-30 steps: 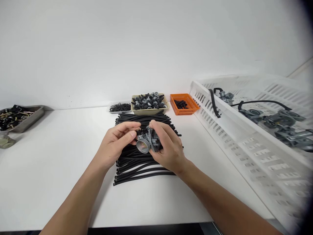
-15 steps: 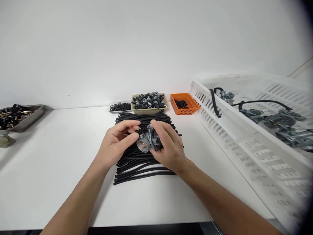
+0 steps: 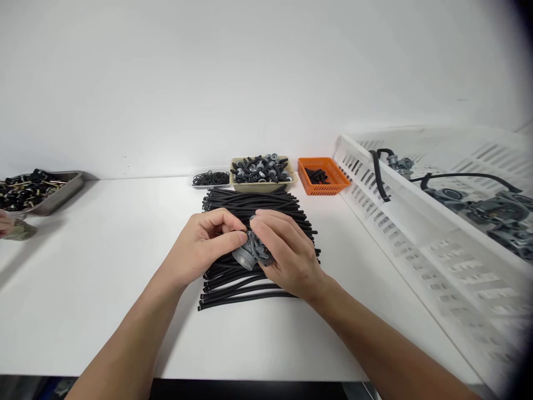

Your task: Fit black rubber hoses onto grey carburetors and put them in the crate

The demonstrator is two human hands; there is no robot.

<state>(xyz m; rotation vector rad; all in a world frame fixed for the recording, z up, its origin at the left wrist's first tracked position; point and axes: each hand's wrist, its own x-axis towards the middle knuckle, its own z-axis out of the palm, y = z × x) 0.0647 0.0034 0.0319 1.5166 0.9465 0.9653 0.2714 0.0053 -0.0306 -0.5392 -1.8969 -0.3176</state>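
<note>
A grey metal carburetor [image 3: 245, 256] is held above a spread of black rubber hoses [image 3: 250, 297] on the white table. My right hand [image 3: 289, 253] wraps round its right side, with the fingers over the top. My left hand [image 3: 208, 244] pinches at the part's upper left, thumb and fingertips pressed together close to the metal. Whatever lies between those left fingertips is hidden. The round mouth of the carburetor faces down and to the left.
Behind the hoses stand a clear tray of black rings [image 3: 211, 179], a cream tray of fittings [image 3: 264, 188] and an orange basket [image 3: 325, 190]. A white crate [image 3: 400, 233] with carburetors is at right, a metal tray [image 3: 62, 194] at left; another person's hand [image 3: 5, 223] shows at the left edge.
The carburetor has turned in my right hand, its mouth now facing further down. My left fingertips have closed in on its top. Another person's hand has appeared at the left edge.
</note>
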